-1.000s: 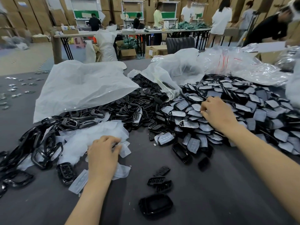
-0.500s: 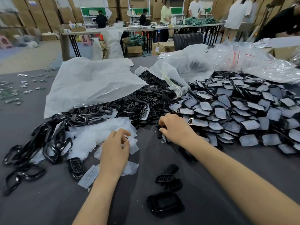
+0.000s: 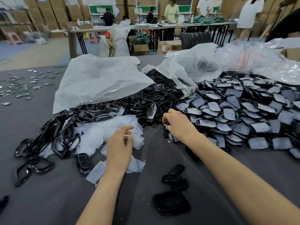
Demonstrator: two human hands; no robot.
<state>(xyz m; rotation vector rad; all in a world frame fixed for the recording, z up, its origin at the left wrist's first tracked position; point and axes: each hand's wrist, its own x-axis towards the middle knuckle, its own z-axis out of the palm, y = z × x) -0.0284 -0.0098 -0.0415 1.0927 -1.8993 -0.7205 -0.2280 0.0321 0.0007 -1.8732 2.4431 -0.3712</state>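
My right hand [image 3: 178, 125] sits at the near edge of the covered pile [image 3: 243, 114], where that pile meets the heap of pads [image 3: 154, 101]. Its fingers [image 3: 168, 115] are curled tight and, with the thumb, clamp a small black part [image 3: 165, 125]. A shiny spot shows on the part between the fingertips; the rest of it is hidden by the hand. The part is held just above the table [image 3: 48, 200], close to the pile edge. My left hand [image 3: 120, 148] is over the films [image 3: 100, 133], a loose heap of clear pieces near the table's middle. Its fingers [image 3: 128, 138] are loosely bent, with the thumb apart from them, and grip nothing that shows. I cannot tell whether they touch the films below. Black frames [image 3: 65, 143] lie left of the films, some overlapping them. A white bag [image 3: 100, 80] lies behind the frames, its mouth over the pads. Clear bags [image 3: 259, 62] lie behind the covered pile. Between my forearms, near me, rests a black shell [image 3: 172, 203], with three small black pieces [image 3: 173, 177] just beyond it. Small metal bits [image 3: 16, 85] are scattered at the far left, well apart from both hands.
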